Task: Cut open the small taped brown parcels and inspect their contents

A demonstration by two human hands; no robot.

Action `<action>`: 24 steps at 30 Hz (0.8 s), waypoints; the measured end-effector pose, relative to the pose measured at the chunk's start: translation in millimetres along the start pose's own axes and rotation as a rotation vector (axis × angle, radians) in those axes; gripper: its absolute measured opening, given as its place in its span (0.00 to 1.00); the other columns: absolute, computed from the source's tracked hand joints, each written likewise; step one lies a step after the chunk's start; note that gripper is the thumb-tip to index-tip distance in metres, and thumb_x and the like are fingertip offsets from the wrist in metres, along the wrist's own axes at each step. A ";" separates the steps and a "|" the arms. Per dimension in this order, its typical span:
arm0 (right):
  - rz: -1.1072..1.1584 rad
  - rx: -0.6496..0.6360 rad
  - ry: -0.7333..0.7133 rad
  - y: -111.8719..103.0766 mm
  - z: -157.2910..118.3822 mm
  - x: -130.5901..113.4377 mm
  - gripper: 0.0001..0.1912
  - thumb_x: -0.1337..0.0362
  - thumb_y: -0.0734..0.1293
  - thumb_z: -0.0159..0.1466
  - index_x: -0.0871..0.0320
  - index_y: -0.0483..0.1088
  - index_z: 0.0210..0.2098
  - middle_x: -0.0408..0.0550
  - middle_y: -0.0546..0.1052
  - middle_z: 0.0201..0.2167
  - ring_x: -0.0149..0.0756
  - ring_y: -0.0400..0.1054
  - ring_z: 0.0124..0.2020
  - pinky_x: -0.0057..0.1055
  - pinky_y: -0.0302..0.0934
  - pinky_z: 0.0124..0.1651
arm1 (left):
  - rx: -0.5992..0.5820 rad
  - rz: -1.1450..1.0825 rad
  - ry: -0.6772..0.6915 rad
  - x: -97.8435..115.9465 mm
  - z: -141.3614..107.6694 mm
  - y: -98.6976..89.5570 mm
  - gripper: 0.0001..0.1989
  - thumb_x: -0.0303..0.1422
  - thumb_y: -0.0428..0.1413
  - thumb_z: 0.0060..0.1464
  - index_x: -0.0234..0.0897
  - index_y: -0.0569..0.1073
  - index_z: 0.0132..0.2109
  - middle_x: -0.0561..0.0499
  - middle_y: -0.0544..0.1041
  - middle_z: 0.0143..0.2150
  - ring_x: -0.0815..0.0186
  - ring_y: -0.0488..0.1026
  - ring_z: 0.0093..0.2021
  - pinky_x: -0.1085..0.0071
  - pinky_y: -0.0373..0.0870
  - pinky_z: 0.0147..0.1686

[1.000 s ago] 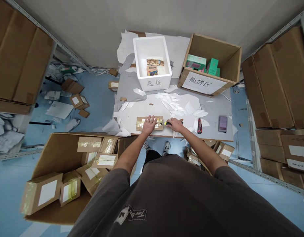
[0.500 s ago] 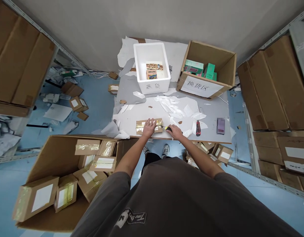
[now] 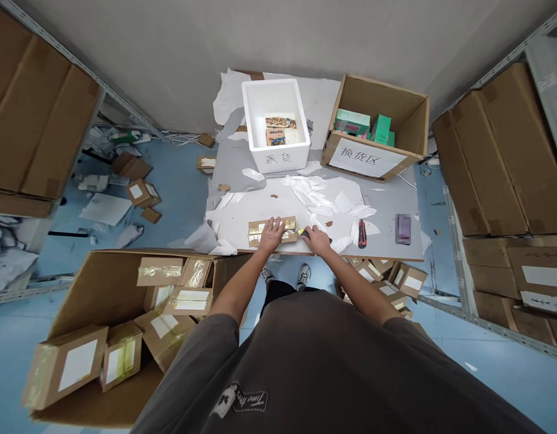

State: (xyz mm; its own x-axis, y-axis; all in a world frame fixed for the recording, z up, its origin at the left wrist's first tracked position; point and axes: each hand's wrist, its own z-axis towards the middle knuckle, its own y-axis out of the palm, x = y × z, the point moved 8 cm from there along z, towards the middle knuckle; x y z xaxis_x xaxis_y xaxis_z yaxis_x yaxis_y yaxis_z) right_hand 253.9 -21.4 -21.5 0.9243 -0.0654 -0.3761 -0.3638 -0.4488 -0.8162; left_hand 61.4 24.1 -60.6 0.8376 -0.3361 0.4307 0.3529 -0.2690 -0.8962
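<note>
A small taped cardboard box (image 3: 255,234) lies at the front edge of the paper-covered table (image 3: 242,211). My left hand (image 3: 272,234) rests flat on top of it, fingers spread. Just right of the box, my right hand (image 3: 316,240) is closed around a yellow and black utility knife (image 3: 302,232), whose tip points left at the box's right end. A red and black tool (image 3: 362,234) lies farther right, touched by neither hand.
Behind are a white foam box (image 3: 278,158) and a cardboard bin (image 3: 382,169) holding green boxes. Torn paper (image 3: 312,193) litters the table. A large carton (image 3: 75,295) of parcels stands at lower left; shelves of cartons (image 3: 509,150) flank the right.
My right hand has turned and shifted slightly left with the knife, covering more of its handle. My left hand stays on the small box.
</note>
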 end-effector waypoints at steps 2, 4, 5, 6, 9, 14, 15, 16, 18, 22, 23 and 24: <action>0.003 0.007 0.031 -3.5 -4.5 7.8 0.23 0.54 0.73 0.75 0.57 0.73 0.65 0.54 0.76 0.63 0.46 0.76 0.57 0.49 0.76 0.58 | -0.005 -0.006 -0.002 -0.6 -0.6 0.9 0.26 0.42 0.50 0.75 0.41 0.70 0.74 0.36 0.70 0.76 0.46 0.57 0.82 0.35 0.53 0.78; -0.002 0.023 0.071 -14.9 -10.3 27.2 0.21 0.54 0.72 0.76 0.56 0.74 0.63 0.55 0.77 0.61 0.47 0.77 0.56 0.46 0.76 0.56 | -0.005 -0.013 -0.014 -1.4 -1.7 0.5 0.25 0.40 0.49 0.75 0.40 0.71 0.73 0.36 0.69 0.76 0.47 0.56 0.82 0.35 0.52 0.78; -0.004 0.041 0.102 -24.5 -13.6 42.5 0.19 0.54 0.71 0.77 0.55 0.74 0.62 0.56 0.77 0.58 0.47 0.78 0.54 0.43 0.75 0.53 | -0.005 -0.015 -0.021 -1.7 -2.3 0.1 0.25 0.39 0.49 0.75 0.40 0.72 0.73 0.37 0.69 0.76 0.47 0.56 0.82 0.36 0.52 0.79; -0.006 0.061 0.135 -35.6 -17.0 60.2 0.16 0.55 0.68 0.78 0.55 0.75 0.61 0.57 0.78 0.54 0.48 0.78 0.52 0.39 0.73 0.49 | -0.005 -0.016 -0.031 -2.1 -2.8 -0.6 0.24 0.39 0.49 0.76 0.40 0.73 0.72 0.37 0.69 0.77 0.47 0.56 0.82 0.36 0.52 0.79; 0.075 0.195 0.265 -71.9 -28.3 116.4 0.18 0.56 0.56 0.83 0.59 0.73 0.58 0.57 0.78 0.44 0.43 0.76 0.43 0.33 0.66 0.41 | -0.006 -0.014 -0.067 -3.2 -3.5 -2.4 0.23 0.40 0.51 0.76 0.39 0.74 0.71 0.37 0.68 0.77 0.47 0.56 0.82 0.37 0.51 0.79; 0.066 0.204 0.204 -56.1 -30.0 110.4 0.17 0.51 0.65 0.79 0.55 0.73 0.59 0.57 0.78 0.52 0.45 0.74 0.44 0.35 0.66 0.44 | 0.019 -0.021 -0.064 -2.1 -3.1 -4.9 0.23 0.40 0.50 0.76 0.41 0.75 0.70 0.37 0.70 0.76 0.48 0.57 0.82 0.38 0.53 0.79; 0.069 0.160 0.129 -41.8 -26.6 93.0 0.17 0.51 0.65 0.78 0.54 0.72 0.60 0.56 0.77 0.55 0.46 0.75 0.46 0.36 0.66 0.46 | 0.029 -0.022 -0.059 -2.0 -3.2 -5.3 0.23 0.40 0.50 0.76 0.42 0.75 0.70 0.38 0.70 0.76 0.48 0.57 0.81 0.38 0.53 0.79; 0.067 0.131 0.072 -28.7 -23.4 76.3 0.17 0.52 0.65 0.78 0.53 0.72 0.60 0.56 0.77 0.56 0.47 0.75 0.48 0.36 0.67 0.48 | 0.036 -0.022 -0.054 -2.1 -3.4 -5.5 0.23 0.40 0.50 0.76 0.42 0.74 0.71 0.39 0.71 0.75 0.48 0.58 0.81 0.37 0.54 0.79; 0.054 0.087 -0.010 -7.5 -16.4 49.0 0.17 0.52 0.65 0.78 0.52 0.72 0.60 0.56 0.77 0.57 0.49 0.75 0.52 0.37 0.67 0.51 | 0.037 -0.020 -0.048 -2.6 -3.9 -4.6 0.23 0.41 0.50 0.76 0.43 0.74 0.71 0.39 0.71 0.76 0.49 0.57 0.81 0.37 0.54 0.79; 0.145 0.096 -0.018 8.6 -0.4 40.6 0.18 0.50 0.65 0.77 0.52 0.72 0.60 0.55 0.79 0.55 0.49 0.76 0.53 0.37 0.68 0.53 | 0.031 -0.034 -0.055 -4.5 -4.1 -1.5 0.24 0.43 0.53 0.75 0.42 0.74 0.71 0.38 0.69 0.77 0.48 0.56 0.82 0.38 0.52 0.79; 0.227 0.116 0.030 10.3 3.5 49.4 0.19 0.49 0.64 0.77 0.53 0.71 0.60 0.54 0.81 0.53 0.48 0.78 0.51 0.37 0.68 0.52 | 0.050 -0.050 -0.050 -4.5 -4.0 -2.0 0.24 0.43 0.53 0.75 0.42 0.75 0.71 0.38 0.69 0.76 0.47 0.56 0.82 0.37 0.53 0.79; 0.334 0.136 0.097 13.2 7.1 61.3 0.20 0.48 0.63 0.77 0.53 0.70 0.59 0.53 0.82 0.49 0.46 0.79 0.48 0.36 0.68 0.51 | 0.078 -0.070 -0.041 -4.2 -3.8 -3.2 0.23 0.43 0.53 0.75 0.42 0.75 0.70 0.38 0.70 0.76 0.46 0.57 0.81 0.36 0.54 0.79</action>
State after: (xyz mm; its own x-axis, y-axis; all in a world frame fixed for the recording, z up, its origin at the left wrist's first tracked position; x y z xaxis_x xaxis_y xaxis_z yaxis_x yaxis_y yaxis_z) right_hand 304.9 -25.1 -58.5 0.7563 -0.2754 -0.5935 -0.6532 -0.2668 -0.7086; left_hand 55.1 22.9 -59.2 0.8253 -0.2814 0.4896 0.4415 -0.2193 -0.8701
